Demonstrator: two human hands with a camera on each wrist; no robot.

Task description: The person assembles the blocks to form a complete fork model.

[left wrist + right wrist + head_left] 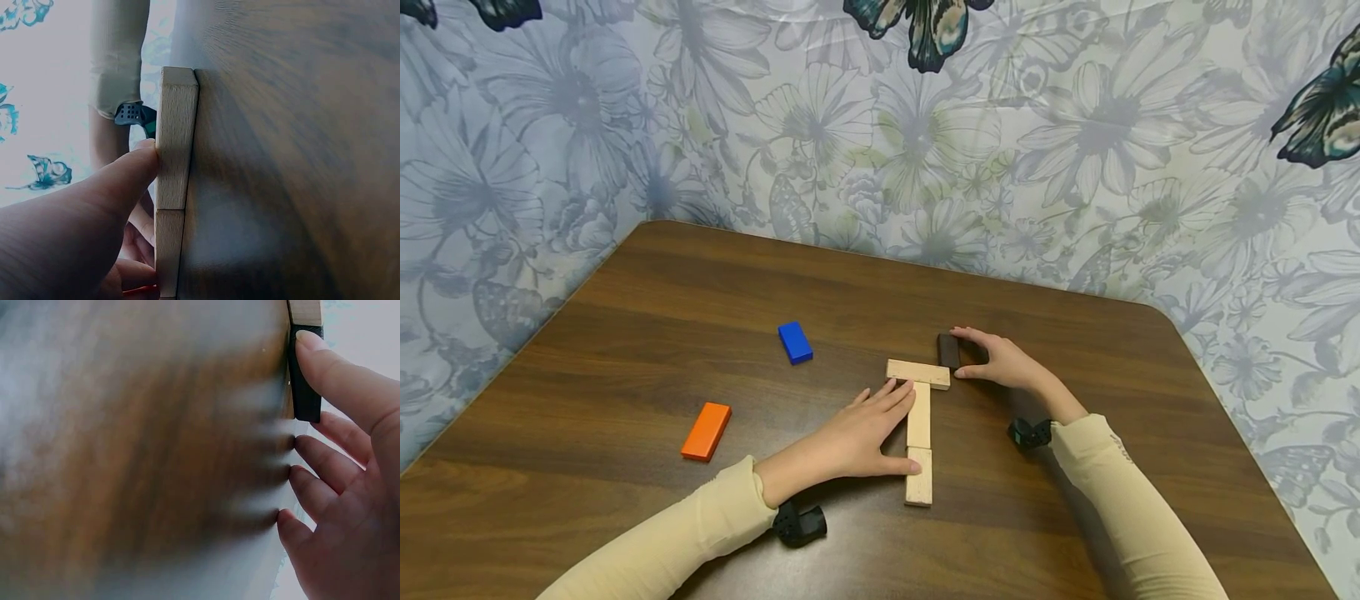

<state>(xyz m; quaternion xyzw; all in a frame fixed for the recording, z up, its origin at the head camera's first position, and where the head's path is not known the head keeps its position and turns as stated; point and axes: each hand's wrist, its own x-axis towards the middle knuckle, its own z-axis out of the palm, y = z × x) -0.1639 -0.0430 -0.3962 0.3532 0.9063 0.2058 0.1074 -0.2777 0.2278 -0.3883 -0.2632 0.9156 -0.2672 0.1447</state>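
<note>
Nearest, the near wooden block (918, 479) lies flat on the worktop (985, 533), its long axis pointing away from the person; end to end with it, the middle wooden block (919, 421) carries on the same line; both are pale, straight-edged oblongs with faint grain. Left of them is the left hand (868, 429), its fingers extended and thumb well apart; the thumb touches the near block's left side, while the fingertips reach the middle block's far part. Off to the left, a glossy orange block (706, 432) slants away and rightward. Beyond the middle block, the cross wooden block (917, 374) lies crosswise, its long axis running left to right, forming a T with the line; at its right end stands out a matte black block (948, 352), touching its far side, long axis pointing away; the right hand (1003, 362) pinches this one end to end, thumb at the near end, index finger at the far end, other fingers spread. Farther left, a smooth blue block (795, 342) tilts away and leftward; behind everything, a flower-printed wall covering (925, 167) shows creases.
</note>
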